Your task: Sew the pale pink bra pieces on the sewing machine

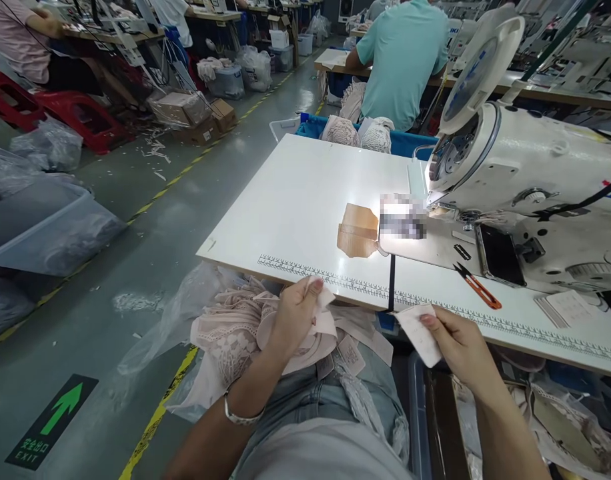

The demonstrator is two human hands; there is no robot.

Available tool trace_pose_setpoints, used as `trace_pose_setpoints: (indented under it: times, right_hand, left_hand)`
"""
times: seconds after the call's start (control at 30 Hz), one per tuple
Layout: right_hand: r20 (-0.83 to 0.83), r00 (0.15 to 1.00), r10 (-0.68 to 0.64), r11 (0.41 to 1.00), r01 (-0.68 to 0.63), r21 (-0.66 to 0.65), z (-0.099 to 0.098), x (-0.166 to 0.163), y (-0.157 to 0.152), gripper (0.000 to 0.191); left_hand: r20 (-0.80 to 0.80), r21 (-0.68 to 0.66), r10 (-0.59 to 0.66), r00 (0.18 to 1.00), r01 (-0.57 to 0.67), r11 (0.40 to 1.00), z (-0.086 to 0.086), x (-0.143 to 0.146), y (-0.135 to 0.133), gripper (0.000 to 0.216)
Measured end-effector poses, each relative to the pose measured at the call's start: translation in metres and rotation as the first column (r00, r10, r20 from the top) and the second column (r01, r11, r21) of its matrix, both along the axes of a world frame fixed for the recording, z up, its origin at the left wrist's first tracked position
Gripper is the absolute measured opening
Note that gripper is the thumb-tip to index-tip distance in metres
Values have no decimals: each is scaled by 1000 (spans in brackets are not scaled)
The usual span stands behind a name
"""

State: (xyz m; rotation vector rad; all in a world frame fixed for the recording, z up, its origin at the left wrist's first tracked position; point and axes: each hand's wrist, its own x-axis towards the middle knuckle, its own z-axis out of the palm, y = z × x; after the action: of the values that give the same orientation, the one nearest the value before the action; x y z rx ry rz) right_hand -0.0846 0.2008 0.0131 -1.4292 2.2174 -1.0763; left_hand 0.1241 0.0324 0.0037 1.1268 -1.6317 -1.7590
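My left hand [294, 315] is closed, thumb against fingers, pinching the edge of a pale pink fabric strip [325, 333] above my lap. Over the table's front edge, my right hand [460, 343] grips a small pale fabric piece [419, 333] between thumb and fingers. A heap of pale pink lace fabric [225, 333] lies across my lap, left of and below my left hand. A paper-like tag [351, 353] hangs among the fabric. The sewing machine [545, 167] stands on the white table [285, 200], beyond my right hand.
Orange-handled thread snips [478, 287] and a dark phone [500, 253] lie by the machine. Brown tape patches [358, 230] and a printed ruler [330, 277] mark the tabletop. A blue bin [405, 143] stands behind the table; a person [403, 63] sits beyond. Plastic tubs [45, 220] stand left.
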Motion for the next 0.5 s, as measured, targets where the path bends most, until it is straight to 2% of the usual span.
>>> trace_pose_setpoints:
  times: [0.13, 0.33, 0.43, 0.5]
  right_hand:
    - [119, 993, 1, 1000, -1, 2, -2, 12, -6, 45]
    - [343, 939, -20, 998, 42, -55, -11, 33, -15, 36]
    - [327, 944, -39, 993, 73, -91, -14, 36, -17, 38]
    - [208, 973, -97, 982, 127, -138, -15, 34, -17, 41]
  left_hand:
    - [-83, 12, -137, 987, 138, 990, -1, -11, 11, 52]
    - [-194, 91, -310, 931, 331, 939, -13, -31, 41, 40]
    - [-165, 62, -324, 932, 337, 939, -17, -32, 45, 33]
    - [-142, 56, -328, 934, 338, 939, -17, -30, 43, 31]
